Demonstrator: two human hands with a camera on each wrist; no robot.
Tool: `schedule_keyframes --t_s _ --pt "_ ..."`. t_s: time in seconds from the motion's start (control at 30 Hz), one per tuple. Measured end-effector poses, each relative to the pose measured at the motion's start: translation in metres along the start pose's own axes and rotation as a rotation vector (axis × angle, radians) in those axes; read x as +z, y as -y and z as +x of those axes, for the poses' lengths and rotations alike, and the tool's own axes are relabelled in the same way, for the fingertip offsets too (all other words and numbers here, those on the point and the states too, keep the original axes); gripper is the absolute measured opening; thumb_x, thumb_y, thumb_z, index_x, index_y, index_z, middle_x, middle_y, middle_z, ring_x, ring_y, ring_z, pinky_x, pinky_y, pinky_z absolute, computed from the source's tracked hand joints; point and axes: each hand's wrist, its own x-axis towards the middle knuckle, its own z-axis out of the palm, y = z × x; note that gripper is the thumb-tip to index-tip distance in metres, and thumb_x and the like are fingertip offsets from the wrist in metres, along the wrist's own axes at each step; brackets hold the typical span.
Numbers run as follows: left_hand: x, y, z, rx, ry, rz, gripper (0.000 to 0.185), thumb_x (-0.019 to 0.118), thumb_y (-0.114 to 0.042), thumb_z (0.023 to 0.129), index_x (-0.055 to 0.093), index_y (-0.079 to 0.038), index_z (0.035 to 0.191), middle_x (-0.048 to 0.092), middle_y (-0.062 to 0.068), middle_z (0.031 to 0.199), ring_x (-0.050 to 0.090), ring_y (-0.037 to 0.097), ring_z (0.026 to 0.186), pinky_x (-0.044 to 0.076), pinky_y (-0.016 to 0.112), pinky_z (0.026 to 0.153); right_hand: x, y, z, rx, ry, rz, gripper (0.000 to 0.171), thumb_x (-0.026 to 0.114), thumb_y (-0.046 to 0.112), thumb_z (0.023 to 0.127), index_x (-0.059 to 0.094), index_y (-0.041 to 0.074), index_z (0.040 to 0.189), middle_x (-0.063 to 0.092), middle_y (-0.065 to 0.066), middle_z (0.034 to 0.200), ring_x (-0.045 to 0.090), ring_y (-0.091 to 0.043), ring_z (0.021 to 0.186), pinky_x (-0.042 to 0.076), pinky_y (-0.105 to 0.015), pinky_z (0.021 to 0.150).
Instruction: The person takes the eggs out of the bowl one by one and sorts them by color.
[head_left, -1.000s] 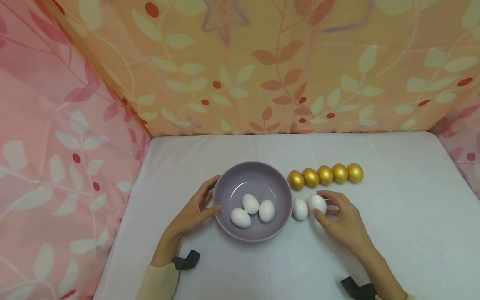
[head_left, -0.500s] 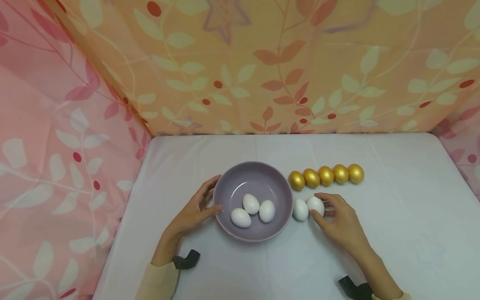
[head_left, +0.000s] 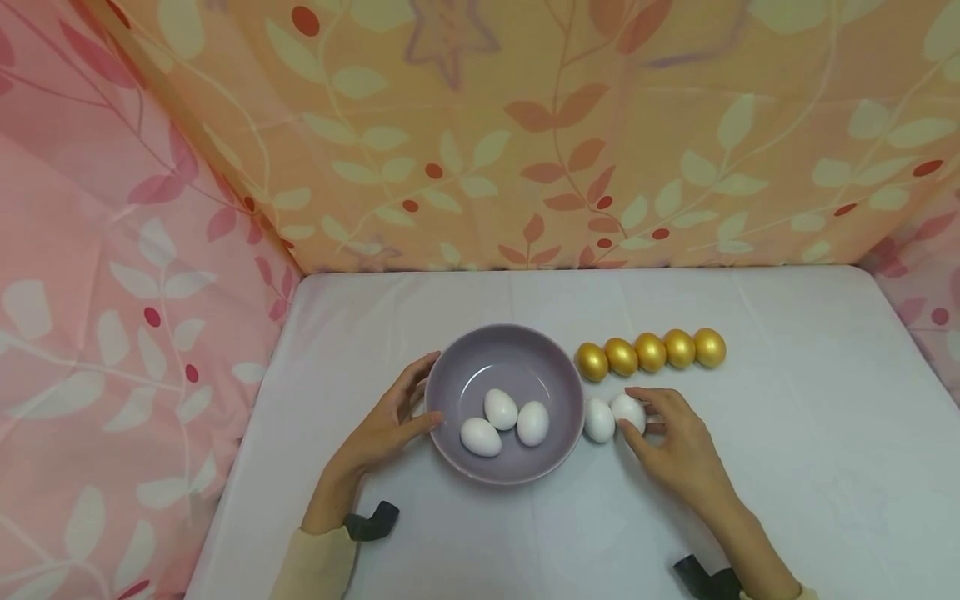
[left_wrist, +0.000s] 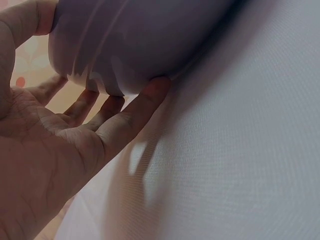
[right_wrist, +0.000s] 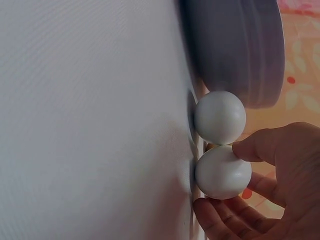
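A purple bowl (head_left: 525, 354) stands mid-table with three white eggs (head_left: 501, 408) inside. My left hand (head_left: 423, 390) cups its left outer wall, thumb at the rim and fingers (left_wrist: 125, 115) curved against the bowl (left_wrist: 150, 40). Right of the bowl lie two more white eggs. The nearer one (head_left: 599, 419) (right_wrist: 220, 117) lies free. My right hand (head_left: 637, 414) pinches the other white egg (head_left: 624, 408) (right_wrist: 222, 172) between thumb and fingers (right_wrist: 215, 212); it rests on the cloth, touching its neighbour. The bowl (right_wrist: 240, 45) shows behind them in the right wrist view.
Several gold eggs (head_left: 650, 352) sit in a row just behind the two white ones. The table (head_left: 787, 467) has a white cloth. Patterned fabric walls close the back (head_left: 525, 125) and left (head_left: 112, 292) sides. Bare cloth lies to the right and front.
My right hand has slid the pinched white egg slightly left, up against the other one. The left hand and bowl have stayed put.
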Motion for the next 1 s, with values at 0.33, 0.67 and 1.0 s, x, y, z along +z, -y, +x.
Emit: schedule_keyframes --t_s 0.33,0.67,1.0 --pt "0.0 0.001 -0.001 0.007 -0.006 -0.007 0.083 0.072 -0.003 0.097 0.03 -0.025 0.166 0.032 0.006 0.171 0.022 0.037 0.163 0.018 0.064 0.128 0.001 0.004 0.0 0.01 -0.004 -0.002 0.047 0.083 0.007 0.09 0.066 0.001 0.133 0.065 -0.019 0.123 0.069 -0.031 0.101 0.059 -0.016 0.078" --pt "0.0 -0.001 0.0 0.0 -0.001 -0.001 0.084 0.072 -0.003 0.097 0.03 -0.027 0.166 0.032 0.004 0.171 0.025 0.034 0.162 0.029 0.044 0.128 -0.005 0.015 0.007 0.008 -0.014 -0.095 0.048 0.081 0.012 0.091 0.064 0.004 0.136 0.062 -0.019 0.129 0.065 -0.036 0.112 0.053 -0.055 0.088" --pt "0.0 -0.002 0.0 0.001 -0.002 0.0 0.084 0.073 -0.004 0.097 0.03 -0.025 0.166 0.032 0.005 0.171 0.025 0.033 0.162 0.021 0.057 0.128 -0.008 0.035 0.023 -0.125 -0.023 -0.071 0.051 0.083 0.007 0.087 0.067 0.008 0.136 0.059 -0.011 0.134 0.059 -0.03 0.124 0.044 -0.03 0.101"
